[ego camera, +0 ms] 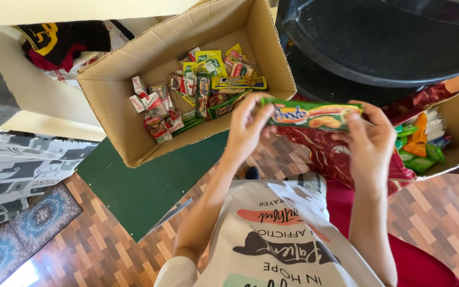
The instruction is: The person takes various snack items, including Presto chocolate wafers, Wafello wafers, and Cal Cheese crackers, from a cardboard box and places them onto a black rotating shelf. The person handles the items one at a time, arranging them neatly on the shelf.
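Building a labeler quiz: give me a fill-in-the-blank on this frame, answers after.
1. Both hands, left hand and right hand, hold one long ____ packet.
2. The snack packs lie inside a ____ box.
3. The box rests partly on a green ____.
Answers: green; cardboard; board

Bright, even daylight fills the head view; the strongest light falls at the lower left, where the parquet floor (107, 250) shows a pale glare patch near the patterned rug (22, 234); the cardboard box (118, 90) casts a soft shadow on its own inner walls; the black plastic tub (378, 48) carries a dull sheen; the wide lens bends lines near the edges; focus is fairly sharp throughout, with slight softness at the corners.
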